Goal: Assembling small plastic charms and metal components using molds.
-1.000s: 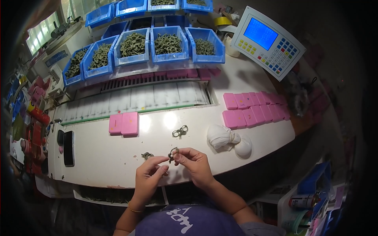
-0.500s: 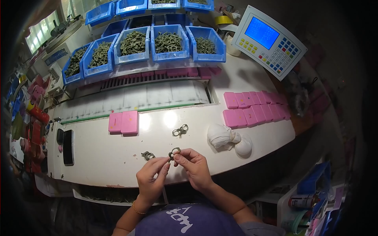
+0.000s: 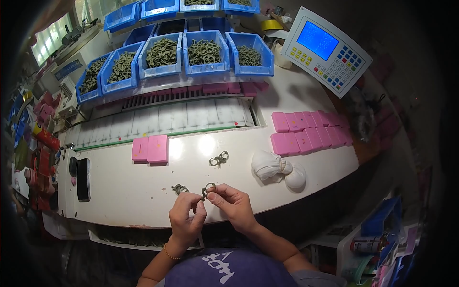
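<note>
Curled green piece (image 3: 204,192) between both hands (image 3: 185,220) (image 3: 235,209), in their pinch

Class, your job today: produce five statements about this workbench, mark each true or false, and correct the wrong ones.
1. The right hand and left hand both touch a small grey-green ringed piece. True.
2. The white tied cloth bundle lies left of the black rectangular phone. False: the bundle lies right of the phone.
3. Two pink rectangular blocks lie side by side, left of the bundle. True.
4. The white keypad panel has a red screen. False: the panel's screen is blue.
5. The bundle is between the hands. False: it rests on the table.
</note>
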`<state>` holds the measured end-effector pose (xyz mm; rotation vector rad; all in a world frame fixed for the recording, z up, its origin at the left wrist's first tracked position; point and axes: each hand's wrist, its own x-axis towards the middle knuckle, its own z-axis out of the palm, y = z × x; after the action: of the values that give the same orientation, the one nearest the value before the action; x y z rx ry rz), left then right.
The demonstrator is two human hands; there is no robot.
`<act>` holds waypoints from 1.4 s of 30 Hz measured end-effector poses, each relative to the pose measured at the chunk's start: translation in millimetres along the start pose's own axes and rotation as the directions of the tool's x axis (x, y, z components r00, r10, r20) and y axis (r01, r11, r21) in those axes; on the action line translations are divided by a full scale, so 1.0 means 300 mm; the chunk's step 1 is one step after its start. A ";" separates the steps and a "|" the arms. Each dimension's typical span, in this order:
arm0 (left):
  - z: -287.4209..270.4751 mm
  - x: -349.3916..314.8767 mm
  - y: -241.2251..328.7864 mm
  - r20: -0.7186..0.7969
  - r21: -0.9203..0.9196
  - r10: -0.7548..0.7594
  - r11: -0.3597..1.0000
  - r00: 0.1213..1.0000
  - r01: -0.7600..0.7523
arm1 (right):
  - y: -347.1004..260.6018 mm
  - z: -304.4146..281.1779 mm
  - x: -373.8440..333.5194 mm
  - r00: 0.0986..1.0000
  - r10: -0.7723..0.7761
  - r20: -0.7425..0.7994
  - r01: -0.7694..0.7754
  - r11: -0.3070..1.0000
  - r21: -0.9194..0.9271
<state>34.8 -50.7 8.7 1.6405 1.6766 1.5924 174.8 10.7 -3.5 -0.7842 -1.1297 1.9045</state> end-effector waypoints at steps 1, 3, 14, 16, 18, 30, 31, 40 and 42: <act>0.001 -0.001 -0.002 0.000 -0.001 0.000 1.000 1.000 0.000 | -0.001 -0.002 0.001 1.000 0.000 -0.001 0.000 1.000 0.000; 0.005 -0.005 -0.011 -0.012 -0.033 -0.013 0.999 1.000 0.012 | -0.002 -0.010 0.001 0.999 -0.008 0.033 0.009 0.999 -0.041; 0.008 -0.039 -0.044 0.086 -0.435 -0.227 0.868 0.970 0.241 | 0.008 -0.024 0.005 0.993 0.092 0.078 -0.099 0.990 0.095; 0.004 -0.040 -0.042 0.160 -0.524 -0.282 0.788 0.946 0.323 | 0.022 -0.034 0.008 0.990 0.093 0.103 -0.105 0.987 0.121; -0.001 -0.041 -0.042 0.323 -0.669 -0.382 0.555 0.866 0.494 | 0.031 -0.033 0.007 0.984 0.131 0.122 -0.158 0.957 0.244; -0.023 -0.028 -0.016 0.471 -0.692 -0.485 0.316 0.737 0.649 | 0.038 -0.045 0.027 0.935 0.294 0.196 -0.353 0.743 0.568; -0.035 -0.038 -0.024 0.470 -0.693 -0.485 0.316 0.738 0.648 | 0.036 -0.044 0.030 0.935 0.294 0.197 -0.354 0.744 0.567; -0.103 -0.101 -0.042 0.450 -0.432 -0.565 0.541 0.692 0.722 | 0.005 -0.009 0.036 0.896 0.360 0.260 -0.436 0.602 0.669; -0.125 -0.106 -0.044 0.464 -0.422 -0.579 0.521 0.671 0.742 | -0.001 -0.001 0.034 0.894 0.375 0.243 -0.435 0.600 0.671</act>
<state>7.2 -91.6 -4.2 0.6890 1.2380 1.2100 169.9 19.7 -4.8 -0.5321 -0.1434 2.5205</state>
